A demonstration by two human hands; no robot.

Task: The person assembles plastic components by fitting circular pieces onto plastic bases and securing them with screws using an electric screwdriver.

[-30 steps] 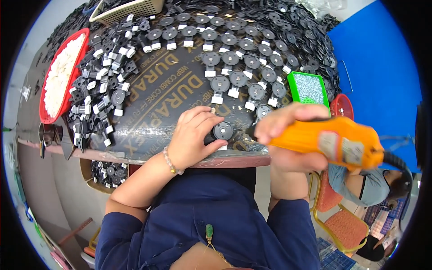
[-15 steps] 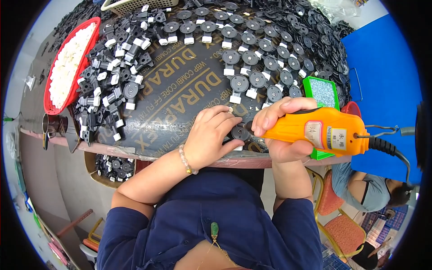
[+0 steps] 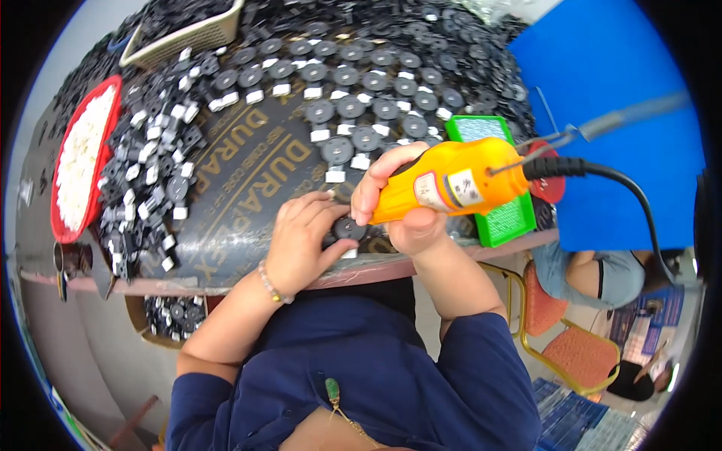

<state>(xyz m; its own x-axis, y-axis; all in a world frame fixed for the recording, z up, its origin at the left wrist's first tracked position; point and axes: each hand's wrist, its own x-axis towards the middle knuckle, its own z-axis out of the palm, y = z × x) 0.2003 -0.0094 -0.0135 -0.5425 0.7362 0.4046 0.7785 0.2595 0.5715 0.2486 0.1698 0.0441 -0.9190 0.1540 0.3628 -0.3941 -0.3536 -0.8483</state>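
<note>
My right hand (image 3: 416, 231) is wrapped round an orange electric screwdriver (image 3: 444, 174), whose cord trails off to the right. The tool's tip points left and down at a black disc-shaped part (image 3: 349, 228) near the table's front edge; my fingers hide the exact point of contact. Thumb and fingers of my left hand (image 3: 301, 234) close round that part from the left and keep it on the table. A white tab shows at its near side. Beyond my hands, similar black disc parts (image 3: 337, 151) with white tabs lie in rows.
On the left are a red basket (image 3: 96, 192) of small white pieces and a heap of black-and-white parts (image 3: 147, 177). A green tray (image 3: 519, 219) with small silvery pieces stands right, before a red bowl (image 3: 555, 179) and blue panel (image 3: 609, 128). Another person (image 3: 613, 278) is at right.
The whole view has swung, so the table and hands appear further left. Both hands stay at the same black part, the left holding it and the right gripping the screwdriver.
</note>
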